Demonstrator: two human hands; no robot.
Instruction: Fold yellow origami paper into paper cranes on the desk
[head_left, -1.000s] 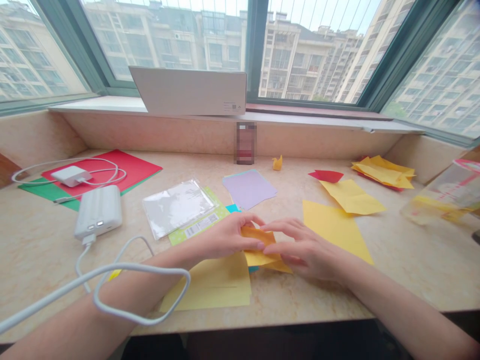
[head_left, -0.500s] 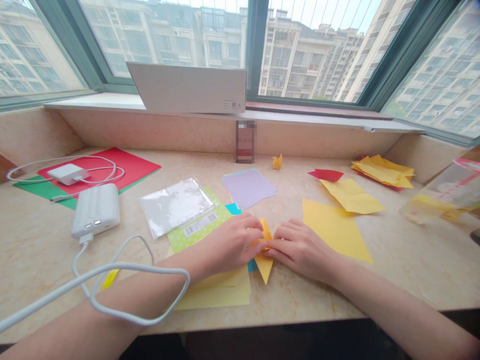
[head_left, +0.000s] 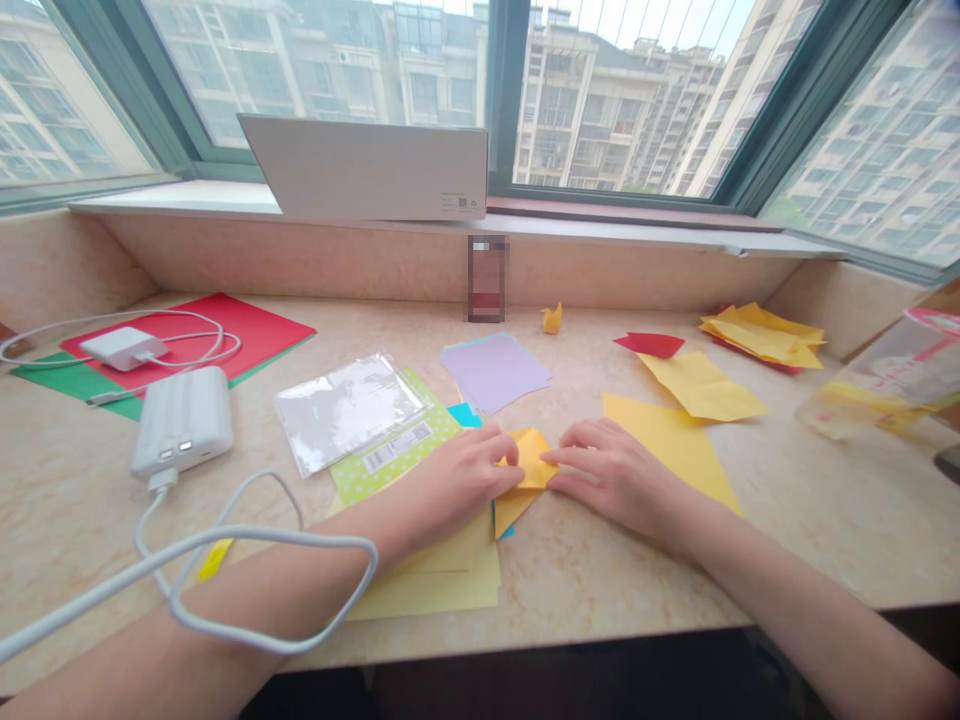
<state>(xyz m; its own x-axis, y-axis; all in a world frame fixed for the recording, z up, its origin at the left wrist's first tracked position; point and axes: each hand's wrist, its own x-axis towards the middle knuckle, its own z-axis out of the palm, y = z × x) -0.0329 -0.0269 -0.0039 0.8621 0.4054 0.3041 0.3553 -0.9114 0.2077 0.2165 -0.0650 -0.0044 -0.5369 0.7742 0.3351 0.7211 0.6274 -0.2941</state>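
A folded piece of yellow origami paper [head_left: 534, 462] lies between my hands, with one pointed flap angled down to the left. My left hand [head_left: 484, 465] pinches its left side between thumb and fingers. At the right edge, the thumb and index finger of my right hand [head_left: 596, 465] close on a corner of the same paper. Beneath the folded piece and my left hand, bits of blue paper [head_left: 465, 414] show. Pale yellow sheets [head_left: 442, 590] lie under my left forearm.
White cables cross my left forearm from a power bank [head_left: 184, 420]. A clear sleeve [head_left: 349, 410], purple paper [head_left: 495, 372], a small yellow folded figure [head_left: 552, 319] and a phone-shaped blurred object [head_left: 487, 280] lie beyond. Yellow sheets [head_left: 667, 440] and a clear plastic container [head_left: 885, 375] are on the right.
The folded paper has been spread wider and turned, its lower point swinging left. My right hand has shifted slightly up and to the right.
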